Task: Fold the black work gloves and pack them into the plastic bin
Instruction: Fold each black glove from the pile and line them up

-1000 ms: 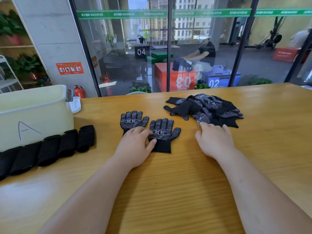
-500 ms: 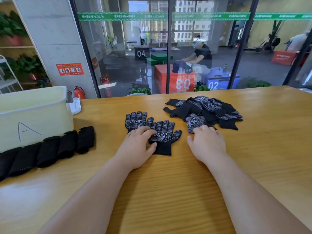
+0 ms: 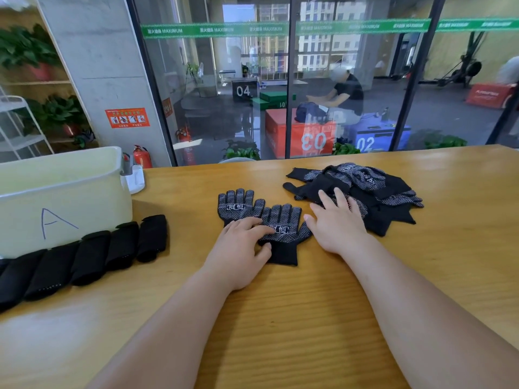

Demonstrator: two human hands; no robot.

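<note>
Fingers [image 3: 254, 223] of the left hand [image 3: 241, 248] lie loose and slightly bent, pressing flat on two laid-out gloves [image 3: 283, 234], with the thumb on the cuff of the nearer one; they grasp nothing. Fingers [image 3: 327, 199] of the right hand [image 3: 337, 226] are straight and spread, their tips resting on the near edge of the glove pile [image 3: 373, 192], and are likewise released.

The two laid-out gloves lie dotted side up and touch side by side, their fingers pointing to twelve o'clock. The left one lies a little farther off. The right hand sits just beside them at three o'clock. The glove pile, a loose black heap, spreads from the right hand toward one o'clock.

At nine o'clock from the left hand, a row of folded gloves [image 3: 84, 256] lies on the wooden table [image 3: 309, 318], running toward eight o'clock along the foot of the plastic bin [image 3: 64, 197]. The pale bin, marked with a blue A, stands at ten o'clock.
</note>
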